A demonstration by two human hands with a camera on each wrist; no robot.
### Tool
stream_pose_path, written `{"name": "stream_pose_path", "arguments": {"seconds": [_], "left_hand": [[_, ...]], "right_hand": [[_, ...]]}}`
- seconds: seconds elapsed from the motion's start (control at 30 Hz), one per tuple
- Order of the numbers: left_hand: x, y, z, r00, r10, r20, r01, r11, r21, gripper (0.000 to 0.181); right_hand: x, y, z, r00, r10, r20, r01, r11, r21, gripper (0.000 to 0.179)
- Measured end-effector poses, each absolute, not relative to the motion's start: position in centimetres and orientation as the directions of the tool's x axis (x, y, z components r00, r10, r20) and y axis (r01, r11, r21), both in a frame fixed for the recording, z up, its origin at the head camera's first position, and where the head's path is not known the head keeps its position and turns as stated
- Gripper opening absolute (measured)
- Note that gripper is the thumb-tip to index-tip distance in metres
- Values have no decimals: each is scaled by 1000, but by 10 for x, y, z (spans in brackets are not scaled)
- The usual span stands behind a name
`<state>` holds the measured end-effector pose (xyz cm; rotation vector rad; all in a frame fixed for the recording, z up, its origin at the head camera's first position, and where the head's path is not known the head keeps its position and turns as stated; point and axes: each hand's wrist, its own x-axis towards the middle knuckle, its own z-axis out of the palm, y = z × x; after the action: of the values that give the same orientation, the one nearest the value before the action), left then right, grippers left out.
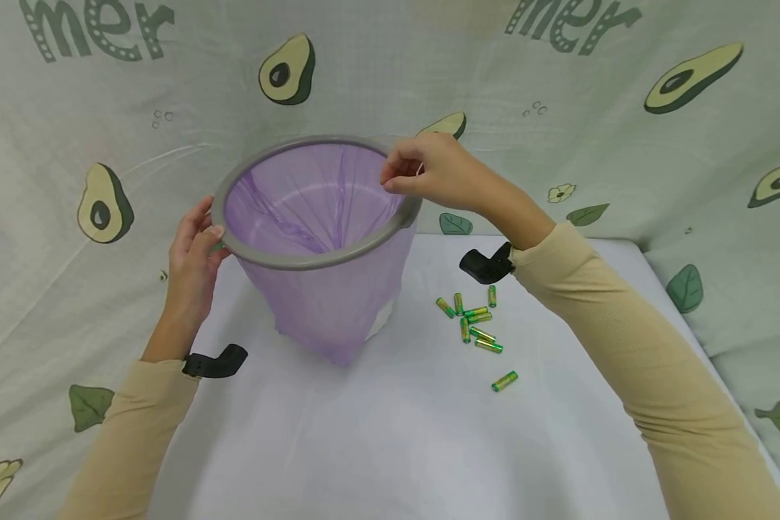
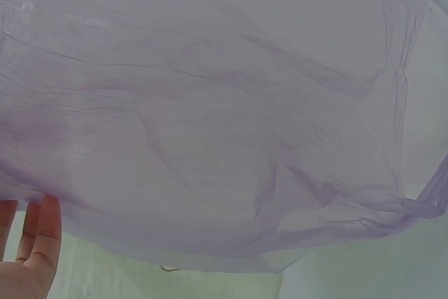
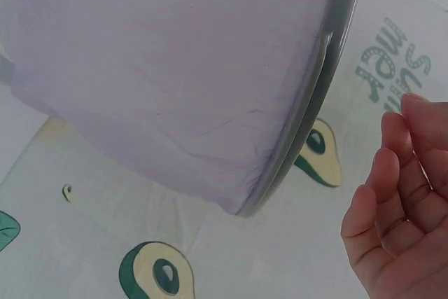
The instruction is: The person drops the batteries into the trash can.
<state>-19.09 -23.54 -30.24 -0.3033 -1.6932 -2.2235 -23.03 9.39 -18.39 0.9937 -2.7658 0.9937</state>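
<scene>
From the head view I see the bin [image 1: 383, 318] on the far, left part of the white table [image 1: 338, 440], its grey rim [image 1: 299, 262] held at the left by the left hand [image 1: 193, 258], thumb over the edge. The right hand [image 1: 425, 165] is at the rim's far right, fingers bent narrow toward the thumb; I can't tell whether they hold anything. Small green batteries [image 1: 489, 347] lie to the right; they'd probably roll, so pinch their middles. The left wrist view shows fingers against the purple liner [image 2: 189, 152], thin, creased, surely soft and easily torn. In the right wrist view the rim looks smooth and stiff; the bin is likely light, best gripped there.
</scene>
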Motion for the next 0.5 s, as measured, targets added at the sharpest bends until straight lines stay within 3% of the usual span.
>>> {"name": "stream_pose_path", "arguments": {"seconds": [0.5], "left_hand": [[-190, -235, -302, -918, -142, 371, 395, -231, 889, 48]], "right_hand": [[-220, 144, -199, -843, -485, 235, -517, 607, -603, 13]]}}
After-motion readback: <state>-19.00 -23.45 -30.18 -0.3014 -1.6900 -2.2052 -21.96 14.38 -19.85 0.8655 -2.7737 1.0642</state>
